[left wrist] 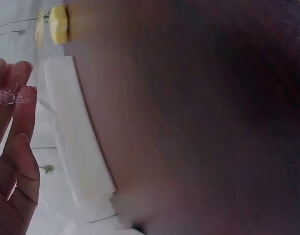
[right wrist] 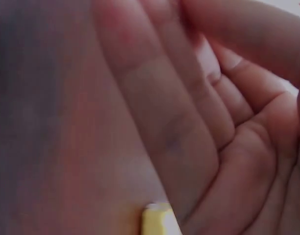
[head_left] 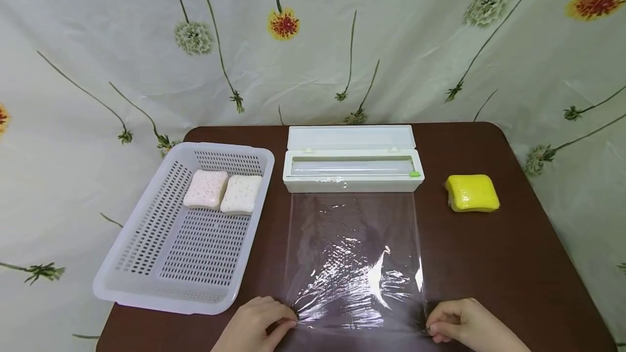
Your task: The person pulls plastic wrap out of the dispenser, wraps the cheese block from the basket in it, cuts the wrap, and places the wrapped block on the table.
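Observation:
A sheet of clear cling film (head_left: 352,254) runs from a white cling film dispenser (head_left: 354,170) toward the front of the table. My left hand (head_left: 259,322) pinches its near left corner between thumb and forefinger. At the near right corner, my right hand (head_left: 471,322) pinches the film's edge. The sheet is stretched between both hands, with wrinkles fanning from the left corner. Crumpled film (left wrist: 8,97) shows at the left fingertips in the left wrist view. The dispenser's lid (head_left: 351,138) is raised, showing the roll (head_left: 352,167) inside. Fingers (right wrist: 160,107) fill most of the right wrist view.
A white perforated basket (head_left: 132,232) on the left holds a pinkish speckled soap-like block (head_left: 206,189) and a white one (head_left: 241,194). A shiny yellow block (head_left: 472,193) lies right of the dispenser. Behind the dark brown table (head_left: 513,265) hangs a flowered cloth (head_left: 313,69).

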A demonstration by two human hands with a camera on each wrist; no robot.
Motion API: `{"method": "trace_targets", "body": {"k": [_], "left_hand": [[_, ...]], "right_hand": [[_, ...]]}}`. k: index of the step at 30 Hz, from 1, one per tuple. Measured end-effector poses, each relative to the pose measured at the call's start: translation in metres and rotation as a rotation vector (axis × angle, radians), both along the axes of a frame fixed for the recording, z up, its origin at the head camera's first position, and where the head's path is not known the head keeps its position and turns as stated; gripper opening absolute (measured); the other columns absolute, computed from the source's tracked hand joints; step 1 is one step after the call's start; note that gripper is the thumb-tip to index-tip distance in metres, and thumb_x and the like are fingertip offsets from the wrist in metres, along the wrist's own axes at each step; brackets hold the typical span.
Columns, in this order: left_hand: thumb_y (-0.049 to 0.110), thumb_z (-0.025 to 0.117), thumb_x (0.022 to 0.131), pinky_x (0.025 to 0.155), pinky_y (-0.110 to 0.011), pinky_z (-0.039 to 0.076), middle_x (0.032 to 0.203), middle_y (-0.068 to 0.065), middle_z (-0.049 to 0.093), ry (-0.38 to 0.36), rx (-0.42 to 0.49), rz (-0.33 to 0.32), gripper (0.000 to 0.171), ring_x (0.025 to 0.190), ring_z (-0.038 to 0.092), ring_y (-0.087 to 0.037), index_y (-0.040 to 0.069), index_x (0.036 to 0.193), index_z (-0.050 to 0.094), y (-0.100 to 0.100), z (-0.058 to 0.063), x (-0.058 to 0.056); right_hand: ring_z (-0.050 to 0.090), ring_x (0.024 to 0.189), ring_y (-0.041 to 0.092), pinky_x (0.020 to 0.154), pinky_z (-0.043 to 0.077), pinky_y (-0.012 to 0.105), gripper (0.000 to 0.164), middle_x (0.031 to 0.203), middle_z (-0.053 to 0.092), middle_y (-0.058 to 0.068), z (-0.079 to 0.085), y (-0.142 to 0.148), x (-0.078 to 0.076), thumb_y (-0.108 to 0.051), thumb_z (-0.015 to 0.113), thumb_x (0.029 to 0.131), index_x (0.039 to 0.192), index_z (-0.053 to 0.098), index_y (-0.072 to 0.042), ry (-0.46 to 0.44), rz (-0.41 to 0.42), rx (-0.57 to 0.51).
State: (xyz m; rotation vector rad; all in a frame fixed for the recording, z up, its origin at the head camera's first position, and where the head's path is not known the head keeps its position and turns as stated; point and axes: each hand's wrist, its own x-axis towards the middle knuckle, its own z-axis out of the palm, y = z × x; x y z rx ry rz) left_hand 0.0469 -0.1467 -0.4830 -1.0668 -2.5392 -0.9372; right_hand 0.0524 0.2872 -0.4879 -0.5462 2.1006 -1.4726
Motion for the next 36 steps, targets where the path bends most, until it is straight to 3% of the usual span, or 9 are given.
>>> {"method": "trace_targets", "body": {"k": [3, 7, 10, 17, 23, 31, 36], "left_hand": [[0.015, 0.084, 0.075, 0.064, -0.005, 0.036, 0.076, 0.022, 0.063, -0.091, -0.045, 0.021, 0.019, 0.067, 0.048, 0.009, 0.026, 0.082, 0.07, 0.001, -0.005, 0.003], [0.017, 0.081, 0.08, 0.06, -0.01, 0.039, 0.075, 0.021, 0.061, -0.225, -0.102, 0.04, 0.014, 0.068, 0.044, 0.01, 0.026, 0.081, 0.07, 0.0, -0.01, 0.006], [0.018, 0.079, 0.082, 0.061, -0.016, 0.044, 0.076, 0.02, 0.062, -0.265, -0.137, 0.043, 0.012, 0.07, 0.048, 0.008, 0.025, 0.081, 0.07, 0.0, -0.013, 0.007], [0.014, 0.08, 0.079, 0.064, -0.018, 0.049, 0.079, 0.017, 0.066, -0.205, -0.144, 0.028, 0.013, 0.073, 0.056, 0.004, 0.021, 0.081, 0.07, 0.0, -0.029, 0.007], [0.014, 0.08, 0.079, 0.068, -0.017, 0.049, 0.08, 0.017, 0.065, -0.143, -0.151, 0.051, 0.013, 0.075, 0.059, 0.002, 0.022, 0.083, 0.07, 0.002, -0.039, 0.008], [0.015, 0.081, 0.077, 0.068, -0.021, 0.05, 0.082, 0.016, 0.064, -0.076, -0.196, 0.156, 0.018, 0.077, 0.059, -0.002, 0.02, 0.09, 0.069, 0.006, -0.042, 0.008], [0.016, 0.083, 0.075, 0.069, -0.025, 0.053, 0.085, 0.012, 0.066, -0.056, -0.224, 0.178, 0.025, 0.079, 0.061, -0.005, 0.017, 0.096, 0.07, 0.007, -0.039, 0.006]], "right_hand": [[0.065, 0.069, 0.0, 0.058, 0.056, 0.024, 0.008, 0.076, 0.072, 0.001, -0.011, -0.001, -0.001, -0.005, 0.066, 0.091, 0.085, 0.071, -0.003, 0.022, -0.008, 0.025], [0.065, 0.066, 0.0, 0.056, 0.055, 0.023, 0.008, 0.073, 0.072, -0.002, -0.019, -0.002, -0.001, -0.006, 0.067, 0.09, 0.083, 0.071, -0.004, 0.016, -0.018, 0.073], [0.065, 0.066, 0.0, 0.056, 0.056, 0.023, 0.009, 0.075, 0.072, -0.005, -0.019, -0.002, -0.001, -0.01, 0.069, 0.09, 0.084, 0.072, -0.004, -0.012, -0.024, 0.11], [0.06, 0.063, -0.004, 0.053, 0.052, 0.022, 0.008, 0.07, 0.07, -0.004, -0.027, -0.005, -0.001, -0.008, 0.07, 0.089, 0.081, 0.07, -0.006, 0.046, -0.047, 0.145], [0.06, 0.062, -0.003, 0.055, 0.052, 0.021, 0.007, 0.07, 0.069, -0.007, -0.029, -0.007, 0.0, -0.007, 0.069, 0.088, 0.081, 0.07, -0.008, 0.015, -0.089, 0.214], [0.063, 0.065, -0.002, 0.056, 0.055, 0.022, 0.005, 0.072, 0.069, -0.005, -0.032, -0.009, 0.002, -0.006, 0.069, 0.088, 0.083, 0.069, -0.006, 0.057, -0.143, 0.211], [0.063, 0.065, -0.003, 0.057, 0.054, 0.021, 0.006, 0.072, 0.069, -0.006, -0.031, -0.01, 0.001, -0.009, 0.069, 0.089, 0.084, 0.069, -0.006, 0.06, -0.153, 0.232]]}}
